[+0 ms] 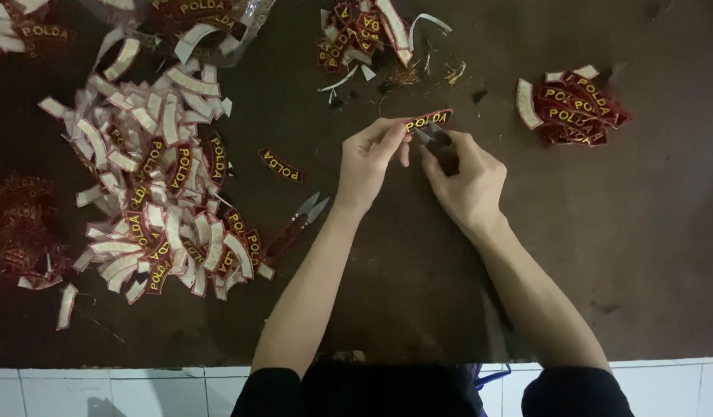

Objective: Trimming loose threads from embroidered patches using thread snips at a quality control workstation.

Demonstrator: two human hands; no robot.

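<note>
My left hand point(372, 154) pinches one end of a curved dark-red embroidered patch point(429, 120) with yellow lettering, held just above the dark brown mat point(387, 278). My right hand point(468, 174) holds small metal thread snips point(433, 137) with the blades right under the patch's lower edge. A second pair of snips point(298, 224) with red handles lies on the mat to the left of my left forearm. One loose patch point(280, 165) lies alone between the big pile and my left hand.
A big heap of patches point(159, 177), many white-backed side up, covers the left. Smaller piles sit at top centre point(364, 35) and at the right point(572, 108). Thread scraps point(430, 73) lie near the top. White tiles point(101, 390) border the mat's near edge.
</note>
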